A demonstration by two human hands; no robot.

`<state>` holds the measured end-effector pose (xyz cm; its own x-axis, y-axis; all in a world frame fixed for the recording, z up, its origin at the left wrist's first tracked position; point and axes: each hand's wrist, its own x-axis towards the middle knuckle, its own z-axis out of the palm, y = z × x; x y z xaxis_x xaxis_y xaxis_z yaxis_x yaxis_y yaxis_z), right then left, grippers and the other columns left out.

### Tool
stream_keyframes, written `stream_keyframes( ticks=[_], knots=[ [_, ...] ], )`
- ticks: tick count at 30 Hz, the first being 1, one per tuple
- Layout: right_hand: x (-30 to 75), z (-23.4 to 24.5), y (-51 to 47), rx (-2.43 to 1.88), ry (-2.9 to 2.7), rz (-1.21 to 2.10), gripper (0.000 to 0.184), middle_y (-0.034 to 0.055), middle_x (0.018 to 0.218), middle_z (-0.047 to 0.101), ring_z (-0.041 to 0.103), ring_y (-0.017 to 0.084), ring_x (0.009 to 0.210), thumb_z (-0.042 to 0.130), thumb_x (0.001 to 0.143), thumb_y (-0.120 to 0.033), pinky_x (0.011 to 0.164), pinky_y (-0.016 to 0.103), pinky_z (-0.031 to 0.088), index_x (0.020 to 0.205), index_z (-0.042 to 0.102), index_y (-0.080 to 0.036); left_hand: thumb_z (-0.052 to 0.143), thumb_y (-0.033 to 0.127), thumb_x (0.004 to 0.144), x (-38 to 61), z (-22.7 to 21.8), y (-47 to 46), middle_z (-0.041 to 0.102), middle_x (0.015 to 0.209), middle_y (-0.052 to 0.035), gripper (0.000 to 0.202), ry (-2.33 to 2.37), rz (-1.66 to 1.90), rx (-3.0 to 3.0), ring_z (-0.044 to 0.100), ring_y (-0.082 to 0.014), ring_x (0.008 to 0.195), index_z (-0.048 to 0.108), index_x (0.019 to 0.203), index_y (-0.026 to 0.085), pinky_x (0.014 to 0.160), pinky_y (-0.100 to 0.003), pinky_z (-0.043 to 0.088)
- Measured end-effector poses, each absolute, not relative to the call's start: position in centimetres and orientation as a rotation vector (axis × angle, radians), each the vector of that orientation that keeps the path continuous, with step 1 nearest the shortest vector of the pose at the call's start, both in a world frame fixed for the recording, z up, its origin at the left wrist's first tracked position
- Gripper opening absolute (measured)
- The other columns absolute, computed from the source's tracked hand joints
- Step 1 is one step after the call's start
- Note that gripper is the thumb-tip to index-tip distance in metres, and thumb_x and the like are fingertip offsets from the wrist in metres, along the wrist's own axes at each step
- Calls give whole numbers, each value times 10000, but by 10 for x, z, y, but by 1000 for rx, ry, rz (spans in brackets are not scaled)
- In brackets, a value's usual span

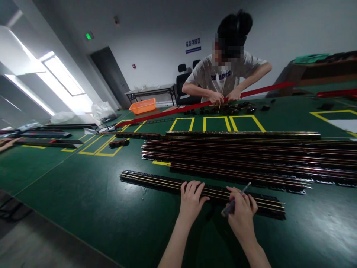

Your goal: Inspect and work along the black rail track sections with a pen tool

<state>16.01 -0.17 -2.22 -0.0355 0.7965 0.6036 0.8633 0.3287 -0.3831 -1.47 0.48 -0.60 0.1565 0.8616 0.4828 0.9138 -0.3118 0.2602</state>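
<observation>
A long black strip [156, 181] with thin brass-coloured rods along it lies on the green table in front of me. My left hand [192, 199] rests on its middle, fingers spread and bent over the rods, gripping nothing. To the right, my right hand [243, 211] is closed around a screwdriver-like tool [229, 208] with a dark grey handle. Its metal shaft sticks out past the fingers, up and to the right. The fingertips of that hand touch or nearly touch the strip; I cannot tell which.
Several similar strips [237, 152] lie side by side just beyond. Across the table [83, 208], a person [227, 70] handles a long red strip [167, 111] above small black parts. An orange basket [142, 107] stands at the back. Another person's hand [8, 144] shows far left.
</observation>
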Motion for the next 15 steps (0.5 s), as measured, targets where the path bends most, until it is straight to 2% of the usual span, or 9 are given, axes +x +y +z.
stream_keyframes(
  ticks=[6, 15],
  knots=[
    [149, -17, -1, -1409, -1923, -118, 149, 105, 1060, 623, 542, 275, 1025, 446, 716, -126, 963, 482, 248, 829, 419, -219, 632, 348, 779, -15, -4, 5, 624, 1072, -32, 369, -1789, -889, -2348, 539, -203, 1045, 542, 1117, 232, 985, -466, 323],
    [150, -15, -2, -1500, -1846, -94, 202, 80, 978, 643, 551, 275, 929, 450, 659, -93, 921, 462, 277, 800, 394, -227, 616, 346, 793, -16, -5, 5, 615, 1100, -35, 379, -1762, -904, -2376, 530, -196, 1068, 526, 1142, 227, 995, -445, 318]
  ],
)
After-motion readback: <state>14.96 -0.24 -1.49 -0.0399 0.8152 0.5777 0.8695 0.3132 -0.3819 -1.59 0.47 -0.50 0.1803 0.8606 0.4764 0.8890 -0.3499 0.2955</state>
